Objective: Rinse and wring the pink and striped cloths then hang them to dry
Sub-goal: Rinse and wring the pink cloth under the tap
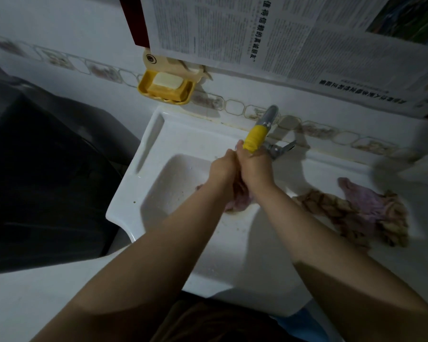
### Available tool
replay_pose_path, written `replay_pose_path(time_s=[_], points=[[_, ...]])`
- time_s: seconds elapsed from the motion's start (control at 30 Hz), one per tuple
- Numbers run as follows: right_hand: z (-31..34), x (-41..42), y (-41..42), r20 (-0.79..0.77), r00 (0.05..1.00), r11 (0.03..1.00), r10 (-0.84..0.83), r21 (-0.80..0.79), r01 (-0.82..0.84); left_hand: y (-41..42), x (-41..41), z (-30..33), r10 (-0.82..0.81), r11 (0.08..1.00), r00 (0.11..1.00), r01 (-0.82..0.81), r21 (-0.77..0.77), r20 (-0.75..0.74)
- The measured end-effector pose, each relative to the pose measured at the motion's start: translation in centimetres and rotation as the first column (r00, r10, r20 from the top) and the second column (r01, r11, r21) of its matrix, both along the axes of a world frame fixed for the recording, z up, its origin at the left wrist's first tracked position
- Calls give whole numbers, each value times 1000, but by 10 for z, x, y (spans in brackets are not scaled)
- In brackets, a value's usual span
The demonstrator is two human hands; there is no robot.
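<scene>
Head view, looking down over a white sink [134, 169] set against a tiled wall. Two bare forearms reach in from the bottom of the frame and meet over the basin. The left hand [221, 170] and right hand [256, 169] are pressed close together, side by side, directly beneath the yellow-wrapped spout of the tap [255, 139]. Both appear curled around a bunched pink cloth [237, 202], whose loose end hangs below the wrists into the bowl; the fingers themselves face away from the camera, so the exact grip is hidden. Holding the cloth high under the spout would let water run through it and drain straight into the basin, which suggests the rinsing or wringing of this first piece is under way. Whether water is flowing cannot be made out.

To the right, on the flat ledge of the sink, lie the other pieces: a striped cloth [331, 211] twisted into a rope-like length, with a second pale pink cloth [366, 198] draped over it. They sit well apart from the hands, probably parked there so they stay out of the basin while waiting their turn or for hanging.

On the wall to the left of the tap, a yellow soap dish [143, 87] holds a pale soap bar [167, 80]. Newspaper sheets [257, 28] cover the wall above. A dark appliance [42, 169] stands to the left of the sink.
</scene>
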State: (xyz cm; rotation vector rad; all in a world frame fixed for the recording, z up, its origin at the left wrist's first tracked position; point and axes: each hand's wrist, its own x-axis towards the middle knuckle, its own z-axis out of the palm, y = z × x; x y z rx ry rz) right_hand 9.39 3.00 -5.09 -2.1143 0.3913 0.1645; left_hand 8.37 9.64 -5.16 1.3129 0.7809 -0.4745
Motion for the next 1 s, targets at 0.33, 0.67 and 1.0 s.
replay_pose_path(time_s=[0.33, 0.67, 1.0], points=[[10, -5, 2, 36, 999, 994, 31, -105, -28, -1, 8, 10, 77, 989, 996, -83, -125, -51], [7, -18, 5, 123, 959, 923, 253, -328, -202, 6, 9, 3, 35, 981, 999, -37, -190, -17], [27, 12, -47, -208, 932, 953, 297, 123, -277, 51, 0, -6, -180, 872, 983, 171, -459, 24]])
